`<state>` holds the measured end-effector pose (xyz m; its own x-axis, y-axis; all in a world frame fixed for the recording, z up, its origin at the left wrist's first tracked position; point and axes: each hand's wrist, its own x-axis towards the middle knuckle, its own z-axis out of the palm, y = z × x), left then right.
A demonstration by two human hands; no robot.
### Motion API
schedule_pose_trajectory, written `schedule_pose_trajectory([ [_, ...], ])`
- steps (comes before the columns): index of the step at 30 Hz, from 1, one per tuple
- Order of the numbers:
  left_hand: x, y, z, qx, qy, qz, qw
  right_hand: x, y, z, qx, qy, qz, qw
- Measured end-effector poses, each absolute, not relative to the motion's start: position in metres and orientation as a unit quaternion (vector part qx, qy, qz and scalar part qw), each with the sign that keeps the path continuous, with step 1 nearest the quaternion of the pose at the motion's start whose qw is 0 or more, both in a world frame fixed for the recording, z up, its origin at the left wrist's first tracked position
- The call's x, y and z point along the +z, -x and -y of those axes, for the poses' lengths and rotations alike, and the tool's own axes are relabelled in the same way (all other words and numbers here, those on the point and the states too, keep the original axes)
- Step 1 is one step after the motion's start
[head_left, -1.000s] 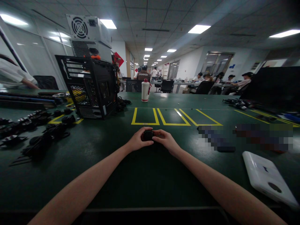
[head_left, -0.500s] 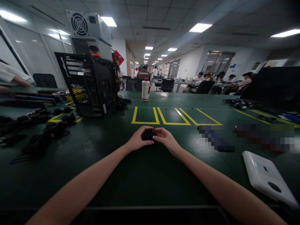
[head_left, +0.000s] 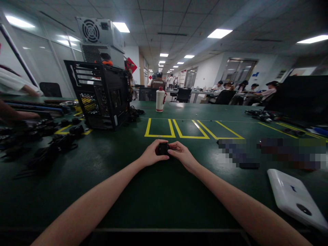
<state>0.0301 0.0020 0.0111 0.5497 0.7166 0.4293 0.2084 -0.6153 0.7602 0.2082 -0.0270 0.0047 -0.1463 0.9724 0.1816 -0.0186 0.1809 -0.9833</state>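
Observation:
A small black object (head_left: 163, 149) is held over the green table (head_left: 164, 191), between my two hands. My left hand (head_left: 153, 152) grips it from the left, with the thumb below and the fingers along the top. On its right side the fingertips and thumb of my right hand (head_left: 181, 153) pinch the edge. Fine details of the object are too dark to make out. Beyond my hands, yellow tape outlines (head_left: 160, 136) mark the tabletop.
A black computer case (head_left: 102, 95) with power supplies (head_left: 99, 37) on top stands back left. Black cables (head_left: 48, 150) lie left, near another person's arm (head_left: 20, 114). A white bottle (head_left: 160, 100) stands behind; a white device (head_left: 294, 196) lies right.
The view has tilted slightly, so the scene sits a little lower. The black object has turned slightly in my hands. At the left, another person's arm has reached further in over the cables.

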Motion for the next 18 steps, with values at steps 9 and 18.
schedule_pose_trajectory([
  [9, 0.0143, -0.0304, 0.0006, 0.379, -0.815, -0.286, 0.334, 0.0068, -0.2095, 0.0265, 0.527, 0.389, 0.573, 0.493],
  [18, 0.0124, -0.0295, -0.0005, 0.380, -0.818, -0.284, 0.326, 0.0064, -0.2084, 0.0293, 0.529, 0.404, 0.558, 0.496],
])
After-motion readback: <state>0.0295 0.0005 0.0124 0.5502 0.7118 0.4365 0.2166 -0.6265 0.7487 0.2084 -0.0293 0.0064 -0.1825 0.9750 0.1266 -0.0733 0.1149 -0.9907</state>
